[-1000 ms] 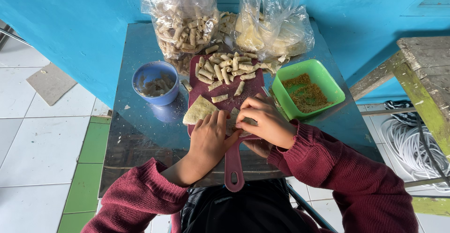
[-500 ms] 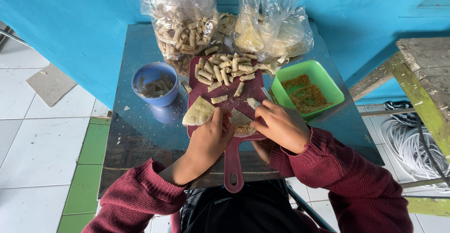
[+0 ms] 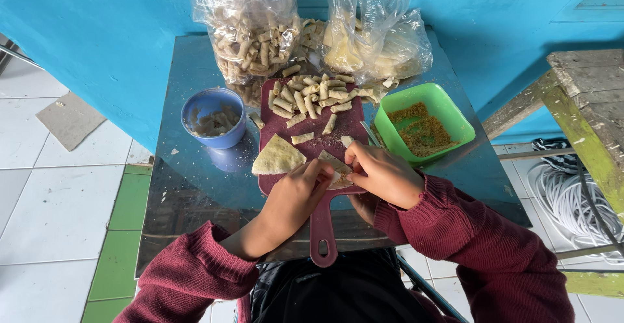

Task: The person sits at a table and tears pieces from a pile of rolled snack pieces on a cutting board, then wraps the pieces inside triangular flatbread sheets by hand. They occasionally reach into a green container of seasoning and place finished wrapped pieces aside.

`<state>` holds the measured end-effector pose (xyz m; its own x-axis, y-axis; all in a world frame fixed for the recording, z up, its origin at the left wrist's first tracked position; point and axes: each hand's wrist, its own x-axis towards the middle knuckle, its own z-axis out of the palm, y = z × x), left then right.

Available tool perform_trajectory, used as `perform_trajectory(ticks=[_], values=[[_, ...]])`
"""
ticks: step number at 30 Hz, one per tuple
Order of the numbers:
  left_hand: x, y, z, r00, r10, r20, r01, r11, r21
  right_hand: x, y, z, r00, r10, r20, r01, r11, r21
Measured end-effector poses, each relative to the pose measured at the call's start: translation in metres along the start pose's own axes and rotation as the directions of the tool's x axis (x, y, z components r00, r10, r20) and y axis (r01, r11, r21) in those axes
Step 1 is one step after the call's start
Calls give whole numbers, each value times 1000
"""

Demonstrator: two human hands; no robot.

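Hands (image 3: 296,193) (image 3: 383,175) meet palm-down, fingertips gripping wrapper (image 3: 337,169) on maroon board (image 3: 318,141)

A board (image 3: 312,142) is laid in the middle of the worktop (image 3: 195,186), with its handle pointed toward the person. Small rolls (image 3: 311,95) are piled at the far end of the board. A flat wrapper (image 3: 277,156) is laid on the near left part. Beside it, a second wrapper (image 3: 336,170) is pressed between the left hand (image 3: 296,193) and the right hand (image 3: 383,175). A bowl (image 3: 213,118) is set left of the board, and a tub (image 3: 426,123) is set right of it. Two bags (image 3: 257,24) are stood behind the board.
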<state>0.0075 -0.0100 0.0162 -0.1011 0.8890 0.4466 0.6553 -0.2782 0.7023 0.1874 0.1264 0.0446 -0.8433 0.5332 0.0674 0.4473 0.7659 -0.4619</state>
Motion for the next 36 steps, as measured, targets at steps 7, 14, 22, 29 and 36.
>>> perform_trajectory(ticks=[7, 14, 22, 29, 36], values=[[-1, 5, -1, 995, 94, -19, -91, 985, 149, 8, 9, 9, 992, -110, -57, 123, 916, 383], [-3, -1, 4, 998, 58, -17, -55, 986, 156, 10, 3, 15, 994, -98, -39, 104, 838, 536], [-5, -9, 8, 999, 10, -40, -7, 997, 75, 7, -11, 15, 985, -161, -70, 175, 915, 363], [-3, -5, 4, 996, 71, -53, -56, 967, 248, 3, -8, 18, 949, -277, -153, 304, 931, 200], [-2, -8, -27, 947, 309, 83, -319, 931, 176, 2, -1, 11, 826, -538, -168, 537, 842, -58]])
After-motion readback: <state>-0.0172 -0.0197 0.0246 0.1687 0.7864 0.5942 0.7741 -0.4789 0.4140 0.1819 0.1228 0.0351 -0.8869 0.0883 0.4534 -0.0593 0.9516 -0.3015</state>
